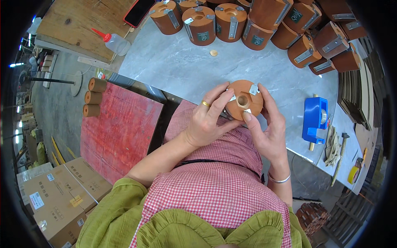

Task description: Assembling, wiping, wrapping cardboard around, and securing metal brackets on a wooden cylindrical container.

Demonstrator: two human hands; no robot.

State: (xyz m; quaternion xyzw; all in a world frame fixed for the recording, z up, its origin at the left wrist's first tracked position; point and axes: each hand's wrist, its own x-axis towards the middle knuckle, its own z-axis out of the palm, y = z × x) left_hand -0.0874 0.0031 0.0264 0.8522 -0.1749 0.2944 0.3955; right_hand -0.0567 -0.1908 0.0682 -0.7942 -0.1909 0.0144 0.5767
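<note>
Both hands hold a reddish-brown cylinder (pixel 253 102) over the table's near edge, its round end facing up. That end has a recess with a hole in its middle, and small pale metal tabs sit near its rim. My left hand (pixel 204 122) grips its left side, with the index finger by one tab and the thumb underneath. My right hand (pixel 271 130) is wrapped round the right side, its thumb pressing close to the lower tab. The cylinder's underside is mostly hidden.
Similar cylinders (pixel 200 31) with metal strips stand and are stacked along the table's far side (pixel 173 62). At right lie a blue tape dispenser (pixel 313 120), gloves (pixel 332 146) and a hammer (pixel 341 157). Left are a red board (pixel 120 128), small brown cylinders (pixel 93 98) and a red-tipped bottle (pixel 118 44).
</note>
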